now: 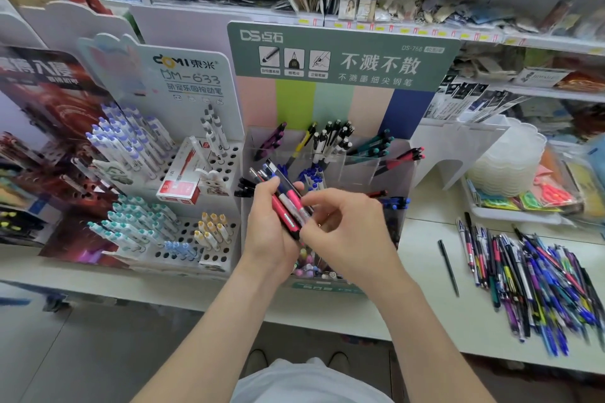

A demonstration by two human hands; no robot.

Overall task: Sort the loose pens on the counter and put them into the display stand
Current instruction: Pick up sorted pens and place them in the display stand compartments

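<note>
Left hand (268,229) is clamping its grip round a fistful of pens (289,203), and they're fanning up past the fingers. Right hand (347,226) is pinching one mid-bunch. They're looking light, stiff and slick, so I'd be pinching mid-barrel. Both forearms are reaching forward with wrists bent in. The stand (360,167) is sitting just beyond the grip, and the pile (530,278) is lying well right on the counter (425,304).
</note>
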